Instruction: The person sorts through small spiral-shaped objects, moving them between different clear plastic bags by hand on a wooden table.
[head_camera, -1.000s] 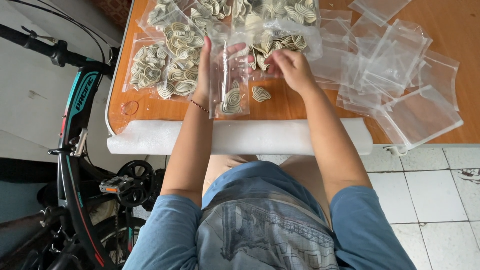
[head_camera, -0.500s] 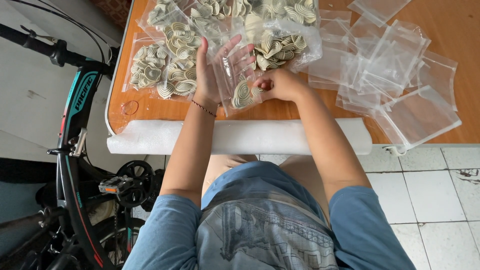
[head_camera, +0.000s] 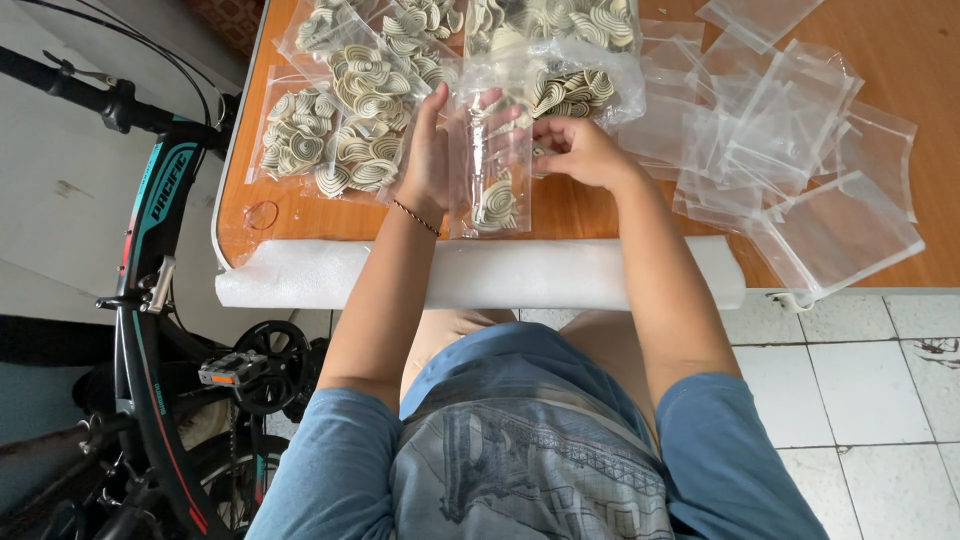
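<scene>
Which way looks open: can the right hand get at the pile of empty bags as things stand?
Probably yes. The right hand is by the clear bag that the left hand holds, and the empty bags lie just to its right on the table, nothing between.

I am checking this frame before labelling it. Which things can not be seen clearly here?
- Head view: the count of spiral pieces in the clear bag is unclear; plastic glare and overlap blur them.
- Left hand: its palm faces away, so its grip on the bag is hidden.
- Right hand: its fingertips curl under, so whether they hold a piece cannot be told.
- The piles at the top are cut off by the frame edge.
</scene>
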